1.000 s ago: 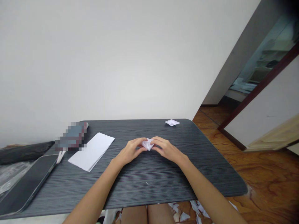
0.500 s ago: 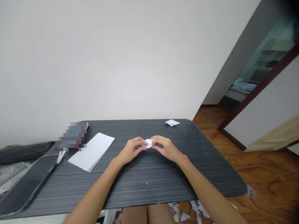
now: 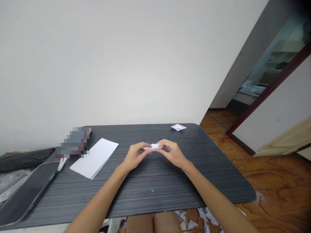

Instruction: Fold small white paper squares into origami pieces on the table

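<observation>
A small folded white paper boat (image 3: 154, 147) is held between my two hands over the middle of the dark table. My left hand (image 3: 136, 156) pinches its left end between thumb and fingers. At its right end, my right hand (image 3: 172, 152) grips it the same way. The fingers partly cover both tips of the boat. Farther back to the right, a second folded paper boat (image 3: 178, 127) rests on the table near the far edge.
White paper sheets (image 3: 94, 158) lie left of my hands on the dark table (image 3: 155, 200). Beyond them is a pixelated object (image 3: 74, 142). A dark flat panel (image 3: 26, 197) sits at the left edge. Paper scraps (image 3: 191, 225) lie below the table's front edge.
The paper boat between my hands has tilted and now looks flatter and longer, with more of its side showing. Both hands keep their grip in nearly the same place.
</observation>
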### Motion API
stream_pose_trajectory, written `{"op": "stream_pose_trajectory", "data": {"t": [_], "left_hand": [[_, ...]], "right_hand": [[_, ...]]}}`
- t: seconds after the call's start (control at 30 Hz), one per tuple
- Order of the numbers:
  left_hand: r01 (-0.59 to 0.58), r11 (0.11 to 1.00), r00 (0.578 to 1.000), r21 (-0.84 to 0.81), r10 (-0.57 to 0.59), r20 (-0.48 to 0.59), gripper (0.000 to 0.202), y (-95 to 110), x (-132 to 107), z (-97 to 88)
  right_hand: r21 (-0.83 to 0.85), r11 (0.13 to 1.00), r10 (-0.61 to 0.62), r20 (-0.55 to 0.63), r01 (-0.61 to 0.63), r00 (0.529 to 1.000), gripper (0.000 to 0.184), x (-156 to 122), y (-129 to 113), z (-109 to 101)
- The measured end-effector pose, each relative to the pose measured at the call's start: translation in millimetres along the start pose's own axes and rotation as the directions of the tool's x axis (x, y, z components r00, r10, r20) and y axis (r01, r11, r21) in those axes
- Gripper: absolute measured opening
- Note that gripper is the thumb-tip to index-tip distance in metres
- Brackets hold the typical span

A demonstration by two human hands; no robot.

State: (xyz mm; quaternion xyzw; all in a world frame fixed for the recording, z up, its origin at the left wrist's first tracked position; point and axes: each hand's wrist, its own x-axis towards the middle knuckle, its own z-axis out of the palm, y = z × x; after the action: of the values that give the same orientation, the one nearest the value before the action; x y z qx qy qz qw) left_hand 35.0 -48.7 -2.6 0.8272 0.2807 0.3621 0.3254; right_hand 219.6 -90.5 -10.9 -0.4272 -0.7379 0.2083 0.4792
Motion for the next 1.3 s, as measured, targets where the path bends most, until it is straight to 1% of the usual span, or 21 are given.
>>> {"op": "stream_pose_trajectory", "data": {"t": [0.07,0.13,0.17,0.27,0.37,0.5,0.6,0.73,0.83,0.9,1.0,1.07,1.13,1.23,1.3], "left_hand": [[0.031,0.998,0.999,-0.049,-0.032,-0.012,0.028,-0.5,-0.6,0.7],[0.05,0.996,0.999,-0.077,-0.051,-0.006,0.034,-1.1,-1.3,1.1],[0.062,0.995,0.998,-0.08,-0.062,-0.002,0.035,-1.2,-1.5,1.1],[0.106,0.992,0.994,-0.073,-0.105,0.016,0.034,-0.7,-1.3,0.4],[0.14,0.988,0.989,-0.062,-0.136,0.057,0.031,-0.1,0.2,-0.1],[0.197,0.98,0.972,-0.028,-0.191,0.138,0.026,-0.8,1.8,1.3],[0.216,0.976,0.964,-0.02,-0.209,0.166,0.029,-0.6,2.0,3.4],[0.233,0.97,0.96,-0.071,-0.217,0.179,0.03,1.5,2.3,5.7],[0.283,0.948,0.943,-0.145,-0.248,0.221,0.029,2.7,3.0,6.4],[0.342,0.911,0.918,-0.23,-0.271,0.291,0.029,3.1,3.5,6.1],[0.453,0.81,0.867,-0.372,-0.303,0.396,0.032,3.7,3.7,3.7],[0.511,0.739,0.841,-0.439,-0.323,0.434,0.034,4.0,3.6,1.7],[0.543,0.696,0.826,-0.47,-0.339,0.451,0.036,3.9,3.7,0.3],[0.537,0.697,0.829,-0.475,-0.334,0.448,0.035,0.9,3.9,0.8],[0.502,0.72,0.854,-0.48,-0.325,0.406,0.033,-3.0,4.0,2.3]], "right_hand": [[0.095,0.992,0.091,-0.022,-0.088,0.996,0.019,0.0,1.2,2.5],[0.207,0.963,0.174,0.0,-0.17,0.985,0.032,0.6,1.4,3.9],[0.258,0.943,0.213,0.025,-0.212,0.977,0.034,1.2,1.2,4.2],[0.353,0.874,0.321,0.098,-0.334,0.942,0.025,3.1,0.4,4.6],[0.374,0.841,0.381,0.104,-0.391,0.919,0.021,3.8,1.3,6.4],[0.383,0.829,0.401,0.104,-0.408,0.91,0.017,2.6,4.6,11.7],[0.391,0.822,0.396,0.129,-0.414,0.909,0.017,2.1,4.7,13.9],[0.381,0.82,0.371,0.211,-0.426,0.904,0.023,2.0,2.2,13.4],[0.362,0.831,0.364,0.219,-0.422,0.905,0.026,1.2,1.6,13.4],[0.372,0.82,0.382,0.212,-0.436,0.9,0.026,0.5,1.6,13.6],[0.424,0.77,0.409,0.245,-0.477,0.879,0.029,0.5,0.7,12.8],[0.454,0.739,0.415,0.277,-0.499,0.867,0.033,1.6,-0.8,11.3],[0.473,0.718,0.421,0.288,-0.51,0.86,0.035,2.8,-2.3,9.8],[0.483,0.714,0.434,0.264,-0.508,0.861,0.034,3.8,-3.4,8.6],[0.476,0.729,0.437,0.23,-0.492,0.87,0.034,3.4,-3.0,8.8]]}}
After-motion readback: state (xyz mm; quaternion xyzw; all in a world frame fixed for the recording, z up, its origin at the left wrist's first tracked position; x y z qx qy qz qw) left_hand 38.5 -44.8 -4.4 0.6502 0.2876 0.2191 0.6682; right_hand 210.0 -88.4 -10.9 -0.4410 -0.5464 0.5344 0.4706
